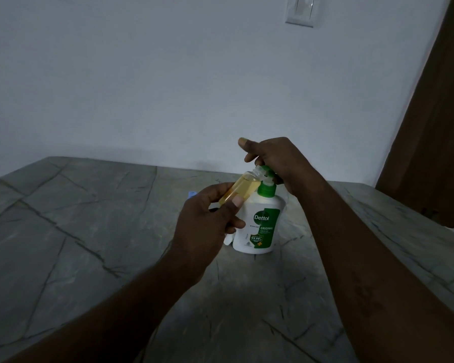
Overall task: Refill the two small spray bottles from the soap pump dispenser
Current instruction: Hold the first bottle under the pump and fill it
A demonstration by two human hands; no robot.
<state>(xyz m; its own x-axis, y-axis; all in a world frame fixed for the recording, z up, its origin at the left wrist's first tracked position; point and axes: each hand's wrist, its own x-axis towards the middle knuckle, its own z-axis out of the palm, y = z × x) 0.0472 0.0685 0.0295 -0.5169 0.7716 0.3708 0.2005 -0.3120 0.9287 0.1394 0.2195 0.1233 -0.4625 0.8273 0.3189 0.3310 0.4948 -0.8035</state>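
Observation:
A white soap pump dispenser (257, 226) with a green label and green pump head stands upright on the grey marble table (89, 231). My left hand (207, 226) holds a small clear spray bottle (243, 188), capless and filled with yellow liquid, tilted with its open neck at the pump nozzle. My right hand (275, 161) rests on top of the green pump head, thumb raised. A blue object (192, 194) peeks out behind my left hand; a white object (228, 239) lies behind the dispenser's base. Both are mostly hidden.
The table runs up to a white wall (168, 87) behind. A light switch plate (302, 10) sits high on the wall. A brown door or panel (435, 127) stands at the right.

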